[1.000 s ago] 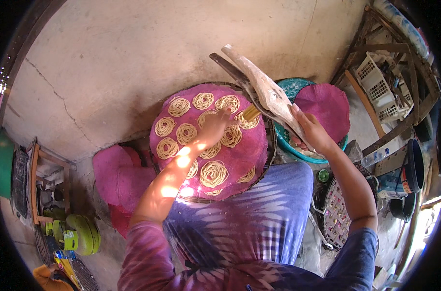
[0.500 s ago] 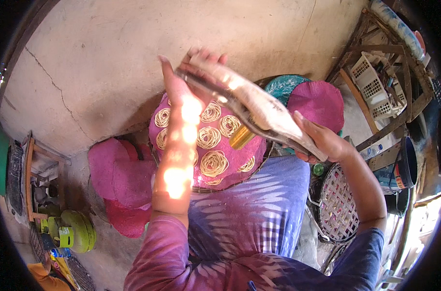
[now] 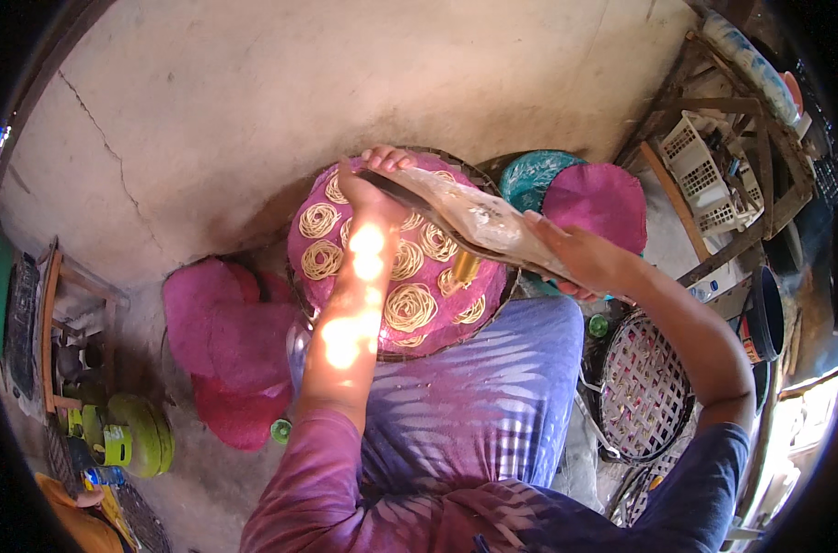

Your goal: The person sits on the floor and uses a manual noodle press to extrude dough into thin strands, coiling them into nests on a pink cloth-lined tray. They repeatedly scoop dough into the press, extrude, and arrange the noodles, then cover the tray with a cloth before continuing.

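Observation:
My left hand (image 3: 375, 182) is closed round the far left end of a two-boarded wooden press (image 3: 488, 219). Its right end is gripped by my right hand (image 3: 580, 258), the fingers curling underneath. A brass cylinder (image 3: 466, 266) hangs from the press's underside, just above a pale strand coil (image 3: 451, 282) on the pink cloth (image 3: 340, 300). Several nest-like coils of thin strands, such as the large one (image 3: 410, 307) at the near side, lie on this round cloth-covered tray. The press and my left forearm hide some coils.
Pink cloths (image 3: 225, 318) lie on the floor at left, near a green gas cylinder (image 3: 142, 433). To the right are a teal basin (image 3: 539, 175), another pink cloth (image 3: 594, 203), a woven basket (image 3: 644, 387) and a white crate (image 3: 709, 175). A wall rises behind the tray.
The press has come down toward the tray with both hands on it. My left hand's fingers, spread before, now wrap the press's end. A coil shows beneath the brass cylinder.

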Tool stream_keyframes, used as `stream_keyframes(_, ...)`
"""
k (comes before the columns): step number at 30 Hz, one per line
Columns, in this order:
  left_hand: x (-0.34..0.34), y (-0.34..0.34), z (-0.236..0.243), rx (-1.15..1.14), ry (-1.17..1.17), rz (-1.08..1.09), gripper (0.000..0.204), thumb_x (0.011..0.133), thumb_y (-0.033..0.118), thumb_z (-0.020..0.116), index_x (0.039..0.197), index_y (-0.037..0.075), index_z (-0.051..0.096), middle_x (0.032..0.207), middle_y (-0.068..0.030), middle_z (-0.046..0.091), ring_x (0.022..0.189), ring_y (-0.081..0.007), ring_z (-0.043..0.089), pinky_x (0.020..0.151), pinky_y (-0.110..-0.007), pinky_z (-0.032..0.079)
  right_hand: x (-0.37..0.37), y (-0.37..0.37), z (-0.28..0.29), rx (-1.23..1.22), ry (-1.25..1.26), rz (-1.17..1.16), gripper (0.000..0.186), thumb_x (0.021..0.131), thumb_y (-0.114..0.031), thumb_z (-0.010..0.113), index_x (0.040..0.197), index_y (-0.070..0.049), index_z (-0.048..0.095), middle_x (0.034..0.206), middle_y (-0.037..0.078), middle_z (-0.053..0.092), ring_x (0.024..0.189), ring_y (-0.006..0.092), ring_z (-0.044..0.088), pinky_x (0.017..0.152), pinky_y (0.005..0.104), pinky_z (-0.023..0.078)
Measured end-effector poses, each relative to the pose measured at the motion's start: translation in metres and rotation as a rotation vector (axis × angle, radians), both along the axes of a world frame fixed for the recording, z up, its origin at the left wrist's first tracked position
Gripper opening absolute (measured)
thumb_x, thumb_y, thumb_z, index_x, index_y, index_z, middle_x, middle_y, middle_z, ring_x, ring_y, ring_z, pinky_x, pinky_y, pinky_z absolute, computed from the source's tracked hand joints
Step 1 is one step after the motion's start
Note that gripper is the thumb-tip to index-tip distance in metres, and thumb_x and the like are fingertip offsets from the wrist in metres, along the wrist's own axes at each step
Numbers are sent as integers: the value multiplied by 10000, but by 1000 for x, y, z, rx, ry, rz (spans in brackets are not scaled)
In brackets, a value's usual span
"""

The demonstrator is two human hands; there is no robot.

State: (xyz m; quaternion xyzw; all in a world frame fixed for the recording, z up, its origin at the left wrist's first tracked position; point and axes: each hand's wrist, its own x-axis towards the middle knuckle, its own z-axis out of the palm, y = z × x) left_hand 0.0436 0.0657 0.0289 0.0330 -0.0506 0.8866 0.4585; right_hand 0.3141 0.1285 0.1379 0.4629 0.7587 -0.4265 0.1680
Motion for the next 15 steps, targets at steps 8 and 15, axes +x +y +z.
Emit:
stream_keyframes(8, -5, -8, 29, -91, 67, 69, 289, 890, 315, 288, 673, 144, 374, 570, 23, 355, 520, -131, 349, 558, -308, 347, -13, -5, -13, 139, 168, 33, 832, 905, -728, 300, 640, 9, 583, 501, 79, 485, 412, 190, 502, 398, 350, 411)
stream_keyframes(15, 18, 0, 5, -66, -43, -6, 355, 893, 375, 314, 622, 151, 367, 528, 24, 347, 484, -140, 333, 523, -315, 331, 13, -2, -15, 167, 118, 14, 743, 944, -679, 287, 684, -50, 585, 490, 24, 442, 392, 132, 457, 366, 291, 364)
